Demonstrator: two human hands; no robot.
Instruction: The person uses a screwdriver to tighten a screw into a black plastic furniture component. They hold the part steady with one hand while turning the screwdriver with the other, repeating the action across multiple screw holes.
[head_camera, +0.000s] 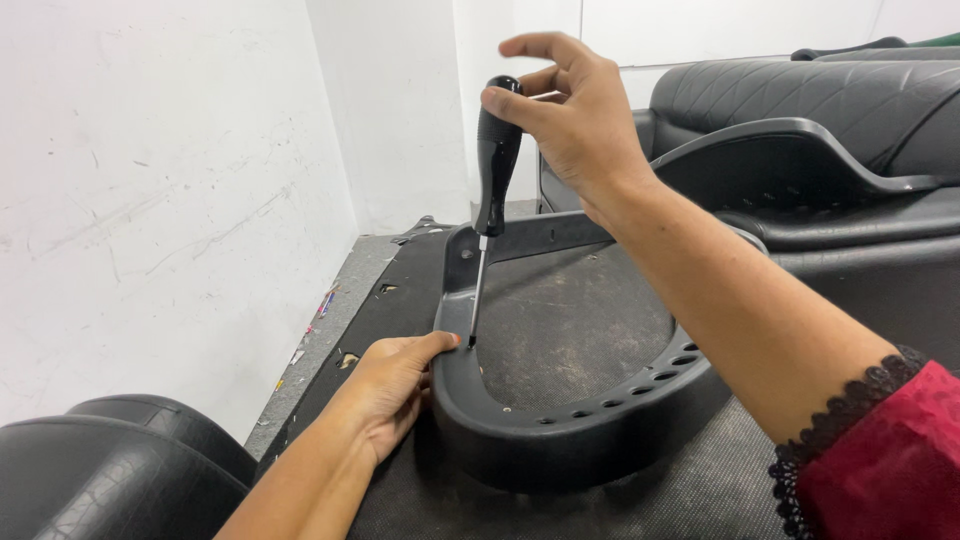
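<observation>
The right hand (570, 115) is closed around the top of a black-handled screwdriver (495, 165), fingertips wrapped about the handle's cap and the index finger raised clear. The tool stands nearly upright, leaning slightly, and its thin shaft runs down to a tip seated at the inner left edge of a black plastic U-shaped frame (560, 430).

The left hand (390, 385) is pressed against the outer left wall of that frame, thumb hooked over the rim just beside the screwdriver tip and fingers spread on the dark fabric-covered board (640, 490) beneath. It grips nothing else; it braces the part. The two hands are well apart, one high, one low.

The frame lies flat on the board, open end away from the person, with a row of oval holes (640, 385) along its right curve. Whether a screw sits under the tip cannot be told; the contact point is too small to read.

Judgement on workmanship: the shaft should be brought in line with the fastener axis before turning, since the present lean invites the tip to slip out. Downward pressure should come through the palm, not fingertips alone. The left thumb sits very close to the tip and would take the blow on a slip; moving it back along the rim is advised. The bracing hand should hold the frame against rotation.

Black padded seats (800, 90) stand behind, and another (120, 470) sits at lower left beside the white wall (150, 180).
</observation>
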